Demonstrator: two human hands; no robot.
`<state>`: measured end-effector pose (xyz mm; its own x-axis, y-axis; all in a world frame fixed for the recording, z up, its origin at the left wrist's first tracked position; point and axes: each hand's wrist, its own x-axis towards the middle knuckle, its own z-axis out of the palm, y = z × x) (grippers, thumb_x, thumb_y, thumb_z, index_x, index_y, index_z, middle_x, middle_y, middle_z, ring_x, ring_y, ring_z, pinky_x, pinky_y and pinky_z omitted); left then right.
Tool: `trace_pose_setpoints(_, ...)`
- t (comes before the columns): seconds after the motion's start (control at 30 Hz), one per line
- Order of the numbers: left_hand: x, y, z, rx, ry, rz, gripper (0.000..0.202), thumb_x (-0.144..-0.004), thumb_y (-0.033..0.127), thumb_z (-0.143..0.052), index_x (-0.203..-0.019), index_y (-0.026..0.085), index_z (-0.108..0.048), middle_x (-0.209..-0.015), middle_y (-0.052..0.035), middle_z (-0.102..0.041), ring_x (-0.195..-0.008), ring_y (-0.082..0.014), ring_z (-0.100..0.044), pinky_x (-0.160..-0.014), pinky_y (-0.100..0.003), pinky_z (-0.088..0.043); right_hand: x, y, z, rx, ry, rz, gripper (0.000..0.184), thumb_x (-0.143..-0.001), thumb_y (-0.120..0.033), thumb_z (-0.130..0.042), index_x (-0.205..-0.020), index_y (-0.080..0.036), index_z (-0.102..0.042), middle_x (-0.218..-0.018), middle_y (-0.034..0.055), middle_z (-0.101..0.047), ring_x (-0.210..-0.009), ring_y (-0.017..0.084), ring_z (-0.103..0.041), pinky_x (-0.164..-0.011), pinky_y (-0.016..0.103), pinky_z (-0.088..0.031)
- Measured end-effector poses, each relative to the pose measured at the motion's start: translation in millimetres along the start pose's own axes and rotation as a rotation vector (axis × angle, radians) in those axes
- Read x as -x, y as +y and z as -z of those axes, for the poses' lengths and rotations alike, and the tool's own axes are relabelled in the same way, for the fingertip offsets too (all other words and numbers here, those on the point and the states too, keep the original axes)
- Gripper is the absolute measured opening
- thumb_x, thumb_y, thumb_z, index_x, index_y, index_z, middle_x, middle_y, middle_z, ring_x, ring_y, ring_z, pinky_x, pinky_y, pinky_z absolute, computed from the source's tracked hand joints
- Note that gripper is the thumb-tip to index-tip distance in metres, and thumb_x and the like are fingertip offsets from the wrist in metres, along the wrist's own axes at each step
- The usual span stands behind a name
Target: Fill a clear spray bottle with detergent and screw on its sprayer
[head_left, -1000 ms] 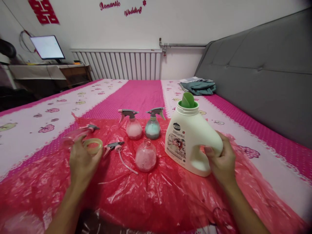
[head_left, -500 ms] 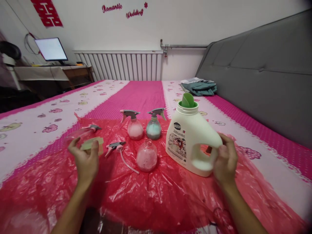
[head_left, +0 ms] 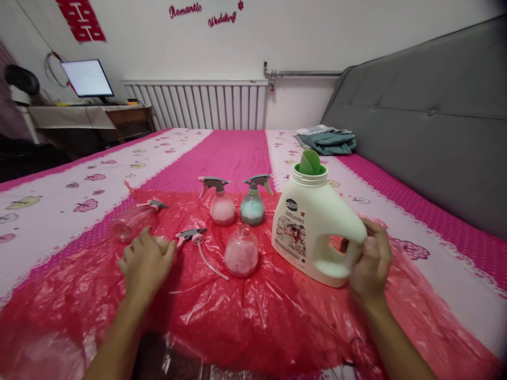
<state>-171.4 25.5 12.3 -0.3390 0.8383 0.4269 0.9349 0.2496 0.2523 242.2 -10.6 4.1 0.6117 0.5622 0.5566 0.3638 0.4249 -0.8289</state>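
A white detergent jug (head_left: 307, 224) with a green pour spout (head_left: 309, 162) stands uncapped on a red plastic sheet (head_left: 253, 316). My right hand (head_left: 369, 266) is closed round its handle. My left hand (head_left: 146, 261) rests low on the sheet, curled over a pale green cap that barely shows at its fingertips. Just right of that hand lies a loose sprayer head with its tube (head_left: 193, 236). A round bottle of pink grains (head_left: 241, 254) stands open without a top between my hands.
Behind stand a pink spray bottle (head_left: 221, 203) and a blue one (head_left: 252, 203); a clear spray bottle (head_left: 132, 220) lies on its side at left. Folded teal clothes (head_left: 327, 140) lie by the grey headboard (head_left: 428, 116). A radiator (head_left: 206, 105) and monitor (head_left: 87, 77) are beyond the bed.
My left hand has lowered the pale green cap to the sheet and now covers it. My right hand has loosened and shifted on the jug's handle. The view has drifted slightly left.
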Motion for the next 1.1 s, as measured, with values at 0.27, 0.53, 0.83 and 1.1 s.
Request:
trace_pose_setpoints(0.27, 6, 20, -4.2, -0.075, -0.034, -0.299, 0.045, -0.099, 0.040, -0.048, -0.131, 0.016, -0.069, -0.140, -0.0219, -0.062, -0.129, -0.0429, -0.053, -0.105, -0.059, -0.042, 1, -1, -1, -0.023, 0.008, -0.017, 0.044, -0.093, -0.057, -0.052, -0.109, -0.018, -0.066, -0.087, 0.0026, -0.060, -0.067, 0.017, -0.053, -0.062, 0.031, -0.041)
trace_pose_setpoints(0.53, 3, 22, -17.3, -0.133, -0.114, -0.431, 0.036, -0.102, 0.028, -0.047, -0.125, 0.023, -0.074, -0.129, -0.0148, -0.074, -0.127, -0.0380, -0.058, -0.119, -0.065, -0.021, 3, -2, -3, -0.049, 0.014, -0.050, 0.048, -0.093, -0.061, -0.053, -0.113, -0.019, -0.064, -0.096, 0.0050, -0.062, -0.071, 0.017, -0.056, -0.062, 0.030, -0.043)
trace_pose_setpoints(0.83, 2, 43, -11.0, -0.170, -0.243, -0.437, 0.048, -0.104, 0.023, -0.036, -0.138, 0.029, -0.070, -0.115, -0.0155, -0.081, -0.116, -0.0404, -0.066, -0.117, -0.074, -0.018, 4, 3, 0, -0.068, -0.029, -0.065, 0.050, -0.096, -0.063, -0.051, -0.116, -0.019, -0.063, -0.086, 0.0009, -0.059, -0.063, 0.015, -0.054, -0.059, 0.030, -0.044)
trace_pose_setpoints(1.1, -1, 66, -7.3, -0.234, -0.229, -0.350, 0.043, -0.105, 0.040, -0.039, -0.120, 0.020, -0.074, -0.102, -0.0185, -0.082, -0.111, -0.0426, -0.069, -0.110, -0.068, -0.031, 3, 3, -1, -0.056, -0.031, -0.058, 0.050, -0.096, -0.062, -0.049, -0.116, -0.019, -0.063, -0.079, -0.0011, -0.057, -0.060, 0.015, -0.053, -0.058, 0.029, -0.043)
